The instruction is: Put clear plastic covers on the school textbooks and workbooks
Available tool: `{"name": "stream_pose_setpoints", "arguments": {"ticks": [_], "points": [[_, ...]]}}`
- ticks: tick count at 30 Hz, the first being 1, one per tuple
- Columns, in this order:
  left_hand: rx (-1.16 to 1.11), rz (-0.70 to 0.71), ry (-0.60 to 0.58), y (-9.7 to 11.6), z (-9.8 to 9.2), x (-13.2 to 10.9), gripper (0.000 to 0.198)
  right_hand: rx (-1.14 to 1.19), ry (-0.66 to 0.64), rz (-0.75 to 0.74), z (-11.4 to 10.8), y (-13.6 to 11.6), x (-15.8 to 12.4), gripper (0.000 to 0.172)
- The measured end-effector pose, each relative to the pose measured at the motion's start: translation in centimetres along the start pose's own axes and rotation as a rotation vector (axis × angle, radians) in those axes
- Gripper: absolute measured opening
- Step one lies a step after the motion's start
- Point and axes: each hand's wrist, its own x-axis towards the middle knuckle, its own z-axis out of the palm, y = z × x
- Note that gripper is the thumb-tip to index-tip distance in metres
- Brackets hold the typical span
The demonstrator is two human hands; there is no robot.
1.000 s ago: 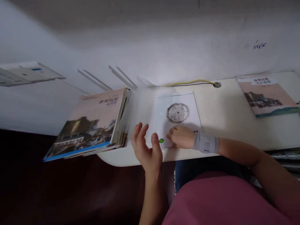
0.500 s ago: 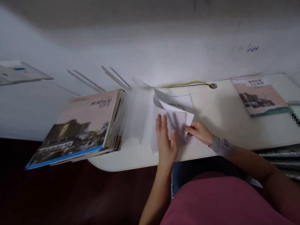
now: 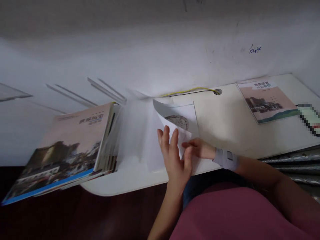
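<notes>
An open book lies on the white desk (image 3: 225,126), its pink cover with a building photo (image 3: 75,143) raised to the left. A white page (image 3: 172,128) with a round grey emblem curls up from the right side. My left hand (image 3: 175,160) rests against this lifted page, fingers stretched out and apart. My right hand (image 3: 198,148), with a grey wrist brace behind it, pinches the page's lower edge right beside my left thumb. The pages between cover and lifted page are blurred.
A second book with the same pink cover (image 3: 266,100) lies at the desk's back right. A yellow cable (image 3: 192,90) runs along the wall to a cable hole (image 3: 218,91). A pixelated object (image 3: 310,118) sits at the right edge. The desk's rounded front corner is at lower left.
My right hand has lifted the emblem page from flat and curled it leftwards. My left hand has moved right and up onto that page. The view has drifted, so the books appear lower left.
</notes>
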Motion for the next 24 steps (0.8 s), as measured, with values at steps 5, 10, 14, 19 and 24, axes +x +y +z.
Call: {"name": "stream_pose_setpoints", "arguments": {"ticks": [5, 10, 14, 19, 24], "points": [[0.037, -0.068, -0.310, -2.2, 3.3, -0.9, 0.064, 0.049, 0.122, -0.002, -3.6, 2.3, -4.8, 0.054], [0.257, 0.033, -0.622, 0.3, 7.2, -1.6, 0.063, -0.418, 0.375, -0.036, -9.6, 4.5, -11.2, 0.049], [0.366, 0.087, -0.686, 1.4, 8.6, -2.3, 0.061, -0.867, 0.394, -0.030, -10.4, 6.0, -14.2, 0.055], [0.347, 0.099, -0.672, 1.2, 9.4, -3.1, 0.064, -1.146, 0.266, 0.008, -8.0, 7.0, -15.0, 0.064], [0.350, 0.073, -0.693, 1.6, 9.7, -3.1, 0.060, -1.202, 0.249, 0.009, -7.9, 7.3, -15.2, 0.066]]}}
